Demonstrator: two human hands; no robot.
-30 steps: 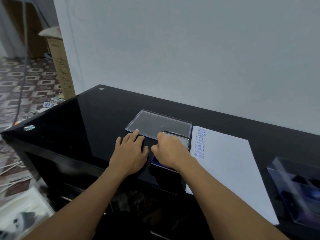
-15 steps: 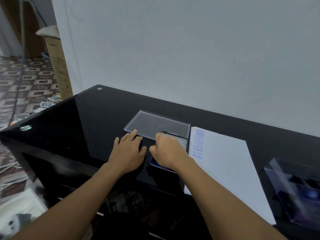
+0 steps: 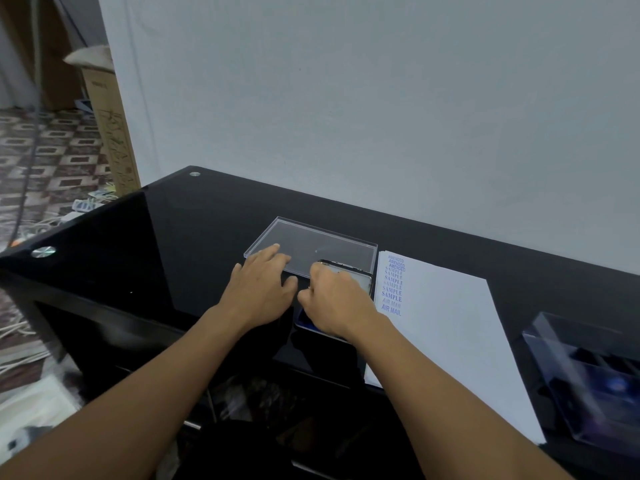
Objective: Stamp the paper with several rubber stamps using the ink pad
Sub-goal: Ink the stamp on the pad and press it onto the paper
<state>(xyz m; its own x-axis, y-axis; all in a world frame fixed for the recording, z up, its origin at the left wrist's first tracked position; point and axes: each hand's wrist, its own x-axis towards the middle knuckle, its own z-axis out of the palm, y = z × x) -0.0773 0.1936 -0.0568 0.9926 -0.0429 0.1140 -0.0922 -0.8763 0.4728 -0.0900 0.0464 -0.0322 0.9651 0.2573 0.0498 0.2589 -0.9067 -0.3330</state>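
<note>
On the black glass table (image 3: 166, 237), my right hand (image 3: 337, 306) is bunched, fingers down, over the open ink pad (image 3: 304, 320). It presses a rubber stamp that the hand hides almost wholly. The pad's pale hinged lid (image 3: 362, 280) shows behind the knuckles. My left hand (image 3: 258, 294) lies flat and open on the table just left of the pad, with its fingertips at the near edge of a clear plastic lid (image 3: 322, 247). Right of the pad lies the white paper (image 3: 446, 341), with a column of blue prints down its left edge reading AMENDED, SAMPLE and AIR MAIL.
A clear plastic box (image 3: 588, 375) with dark things inside stands at the table's right edge. A grey wall runs close behind the table. On the floor to the left are a tall cardboard box (image 3: 110, 133) and loose cables.
Both hands stay in place at the ink pad. Only the view has shifted slightly.
</note>
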